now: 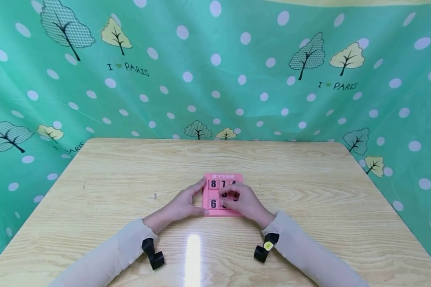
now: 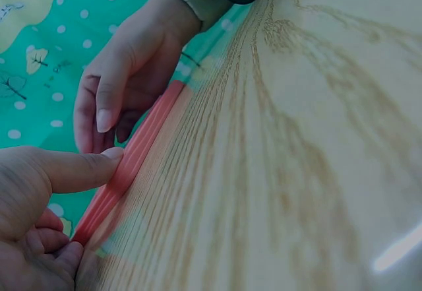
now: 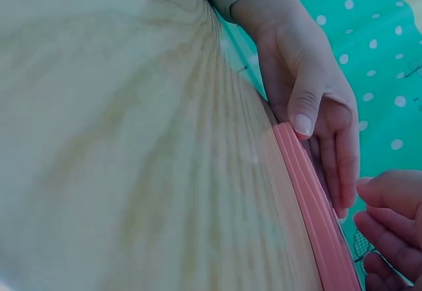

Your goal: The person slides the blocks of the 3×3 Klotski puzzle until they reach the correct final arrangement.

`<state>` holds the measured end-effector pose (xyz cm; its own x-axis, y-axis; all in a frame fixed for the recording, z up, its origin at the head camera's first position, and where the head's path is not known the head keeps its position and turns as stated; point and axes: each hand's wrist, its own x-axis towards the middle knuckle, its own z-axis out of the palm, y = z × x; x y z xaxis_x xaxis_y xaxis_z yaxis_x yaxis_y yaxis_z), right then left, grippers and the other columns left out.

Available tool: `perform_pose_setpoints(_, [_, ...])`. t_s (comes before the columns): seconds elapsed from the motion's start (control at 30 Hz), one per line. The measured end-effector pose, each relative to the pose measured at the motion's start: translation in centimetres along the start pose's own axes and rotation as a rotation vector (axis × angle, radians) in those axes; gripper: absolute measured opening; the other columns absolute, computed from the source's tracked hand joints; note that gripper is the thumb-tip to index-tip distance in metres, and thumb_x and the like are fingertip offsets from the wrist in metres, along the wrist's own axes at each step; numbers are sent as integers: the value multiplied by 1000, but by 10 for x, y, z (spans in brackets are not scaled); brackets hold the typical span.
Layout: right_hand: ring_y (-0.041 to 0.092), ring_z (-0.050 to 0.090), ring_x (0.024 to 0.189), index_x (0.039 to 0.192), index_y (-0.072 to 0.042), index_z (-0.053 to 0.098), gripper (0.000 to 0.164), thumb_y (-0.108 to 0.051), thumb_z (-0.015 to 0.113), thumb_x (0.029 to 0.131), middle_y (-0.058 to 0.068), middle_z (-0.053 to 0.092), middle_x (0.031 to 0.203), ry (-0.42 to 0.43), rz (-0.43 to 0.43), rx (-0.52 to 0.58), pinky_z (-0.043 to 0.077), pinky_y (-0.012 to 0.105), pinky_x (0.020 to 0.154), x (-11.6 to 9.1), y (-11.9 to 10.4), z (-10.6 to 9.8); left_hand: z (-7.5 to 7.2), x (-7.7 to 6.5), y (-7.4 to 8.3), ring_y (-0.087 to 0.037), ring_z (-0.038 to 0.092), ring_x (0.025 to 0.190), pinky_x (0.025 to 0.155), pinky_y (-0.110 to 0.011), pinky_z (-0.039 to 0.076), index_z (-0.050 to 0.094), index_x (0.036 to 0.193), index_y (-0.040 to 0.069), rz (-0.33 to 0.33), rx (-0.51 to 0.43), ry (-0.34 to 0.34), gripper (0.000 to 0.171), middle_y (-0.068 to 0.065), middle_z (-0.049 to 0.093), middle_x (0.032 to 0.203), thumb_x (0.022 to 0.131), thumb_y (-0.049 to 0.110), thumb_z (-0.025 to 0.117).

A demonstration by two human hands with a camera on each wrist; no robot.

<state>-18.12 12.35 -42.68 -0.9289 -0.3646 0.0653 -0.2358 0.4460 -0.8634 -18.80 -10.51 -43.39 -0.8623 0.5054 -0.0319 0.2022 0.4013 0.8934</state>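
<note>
A pink number sliding puzzle (image 1: 206, 196) lies on the table, its printed top edge facing away. Tiles 8 (image 1: 213, 183) and 7 show in the far row and 6 (image 1: 213, 204) in the near row; the left place of the middle row is bare. My left hand (image 1: 183, 205) holds the puzzle's left side, thumb at the near corner and fingers at the far one. Over the right part of the tiles is my right hand (image 1: 247, 204), thumb and index finger apart, covering several numbers. The left wrist view shows the puzzle's side (image 2: 138, 149) with my left thumb on its edge.
The wooden table (image 1: 309, 179) extends around the puzzle on all sides. Behind and beside it hangs a green dotted cloth (image 1: 215, 79) with printed trees. Black wrist cameras are strapped to both sleeves, and a light reflection (image 1: 192, 259) lies on the near tabletop.
</note>
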Motion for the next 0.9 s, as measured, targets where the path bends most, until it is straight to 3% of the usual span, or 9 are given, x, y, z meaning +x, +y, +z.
perform_pose_setpoints(0.23, [15,53,96,102,-15,72,24,-12,74,79,-4,63,100,12,-49,-5,45,33,88,-6,1,3,1,1,-1,-25,14,143,117,-41,13,19,149,2,6,12,6,100,-11,15,156,70,10,81])
perform_pose_setpoints(0.9, [14,51,100,101,-16,72,26,-10,76,76,-2,62,105,35,-109,-83,45,33,88,-11,2,9,0,0,1,-26,14,143,117,-41,12,19,148,1,10,17,5,100,-11,16,156,70,10,80])
